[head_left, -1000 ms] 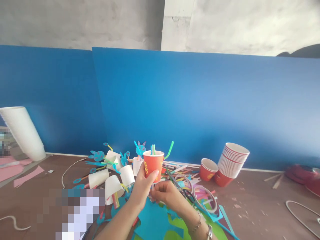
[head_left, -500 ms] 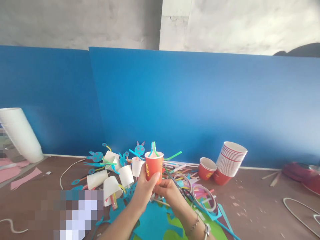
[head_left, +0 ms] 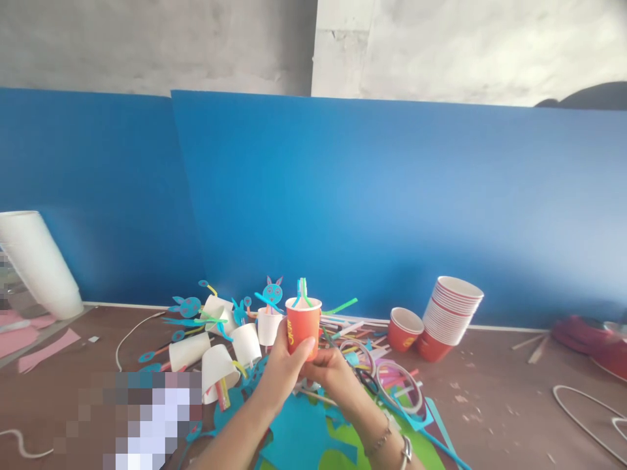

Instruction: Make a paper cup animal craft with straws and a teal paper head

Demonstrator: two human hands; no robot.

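My left hand (head_left: 289,365) is wrapped round a red paper cup (head_left: 302,326) with yellow lettering, held upright above the table. Blue, green and white drinking straws (head_left: 302,290) stick up out of its mouth. Blue and green straw ends also jut out at both sides of the cup. Just below the cup's base, the fingers of my right hand (head_left: 327,372) are pinched together; whatever is between them is hidden. Beneath my forearms lie cut sheets of blue paper (head_left: 298,434) and green paper (head_left: 337,457).
White paper cups (head_left: 218,369) with straws and blue paper animal cut-outs (head_left: 272,292) crowd the left. Rolls of tape (head_left: 399,390) and loose straws lie right of my hands. Farther right stand a single red cup (head_left: 405,328) and a stack of cups (head_left: 448,320). A blue partition (head_left: 343,196) rises behind.
Hardly anything differs. The red cup has shifted very slightly to the right, with both hands keeping the same hold.
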